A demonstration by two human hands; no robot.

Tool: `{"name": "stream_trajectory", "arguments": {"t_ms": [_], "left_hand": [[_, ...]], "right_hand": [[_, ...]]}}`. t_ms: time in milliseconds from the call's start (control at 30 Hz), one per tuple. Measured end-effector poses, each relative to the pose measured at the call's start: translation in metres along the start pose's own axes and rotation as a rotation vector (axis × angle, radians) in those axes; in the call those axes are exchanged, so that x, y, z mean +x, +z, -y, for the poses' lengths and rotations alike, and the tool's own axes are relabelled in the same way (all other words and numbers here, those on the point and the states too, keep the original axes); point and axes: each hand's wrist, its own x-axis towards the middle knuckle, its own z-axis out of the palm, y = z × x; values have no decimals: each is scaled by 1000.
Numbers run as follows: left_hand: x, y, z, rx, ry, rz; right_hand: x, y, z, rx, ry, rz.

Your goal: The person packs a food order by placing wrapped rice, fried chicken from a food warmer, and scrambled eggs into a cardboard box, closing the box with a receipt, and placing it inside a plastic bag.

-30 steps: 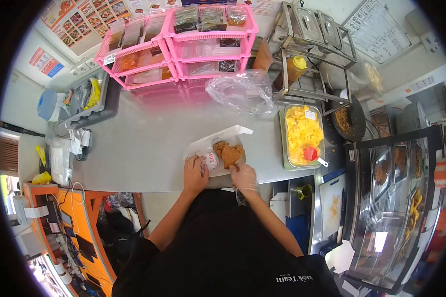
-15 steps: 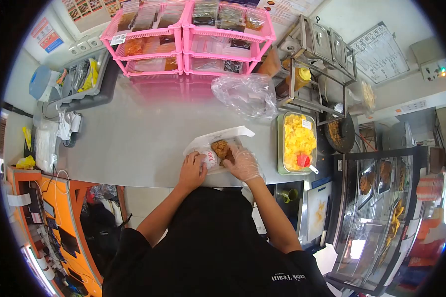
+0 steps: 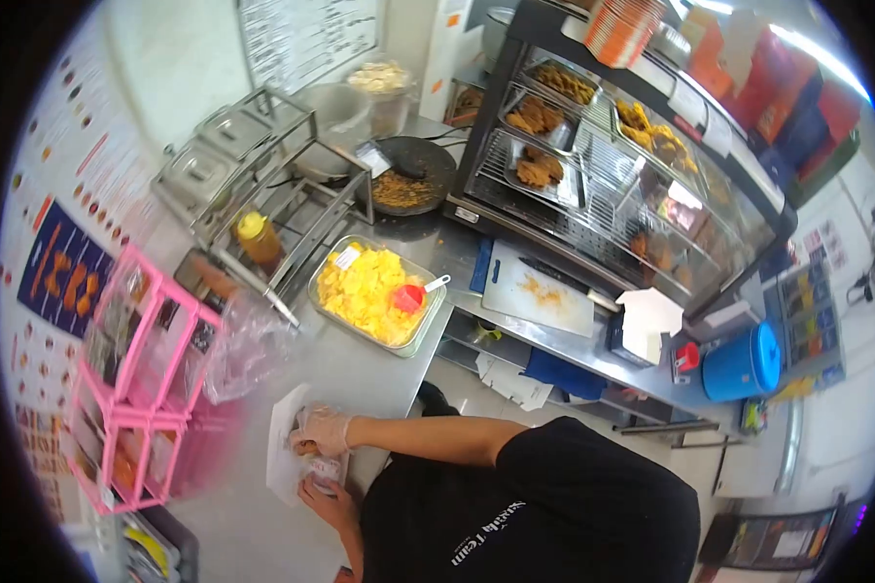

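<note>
An open white paper box [image 3: 284,457] lies on the steel counter near its front edge. My right hand [image 3: 323,430], in a clear plastic glove, is closed over the fried chicken [image 3: 306,448] inside the box and hides most of it. Beside the chicken sits a wrapped rice packet [image 3: 325,467] with red print. My left hand [image 3: 331,500], bare, rests with fingers spread against the packet and the side of the box.
A tray of yellow food [image 3: 365,291] with a red scoop sits past the box. Pink racks [image 3: 141,389] and a plastic bag [image 3: 248,355] stand at left. Beyond are a metal rack [image 3: 292,185], a black pan [image 3: 408,175], a cutting board [image 3: 540,301] and a glass display case [image 3: 593,165].
The view has swung to the right, bringing the display case and blue bucket into fuller sight. My right hand went from the chicken's near end to over its top.
</note>
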Motion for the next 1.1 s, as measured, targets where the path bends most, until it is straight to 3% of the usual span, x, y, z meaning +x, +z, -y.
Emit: {"name": "stream_trajectory", "arguments": {"t_ms": [100,200,267,400,467,533,600,700,833,933,967,1067,1100], "left_hand": [[3,3,4,12,23,4],[7,2,2,52,29,28],[11,1,-3,89,30,33],[17,11,-12,174,45,2],[19,20,-19,230,53,-35],[23,30,-25,298,51,-65],[26,39,-32,364,38,-97],[30,56,-40,461,9,-134],[31,74,-47,569,-35,-171],[30,81,-47,635,-68,-189],[29,84,-46,655,-73,-195],[27,85,-48,710,-90,-215],[25,85,-45,728,-90,-218]], "right_hand": [[-20,-9,-3,504,29,-270],[-69,-62,-10,1586,-137,-356],[-124,-123,-26,1894,-196,-455],[-241,-249,-104,1386,-73,-961],[-302,-311,-143,1128,100,-1214],[-357,-367,-168,413,501,-1444],[-403,-413,-204,-24,678,-1475],[-442,-463,-242,-404,889,-1426],[-460,-494,-307,-348,1058,-1146],[-463,-500,-340,-655,935,-1197],[-461,-505,-343,-719,1054,-1158],[-437,-519,-326,-634,954,-1211],[-427,-519,-334,-810,959,-1204]]}}
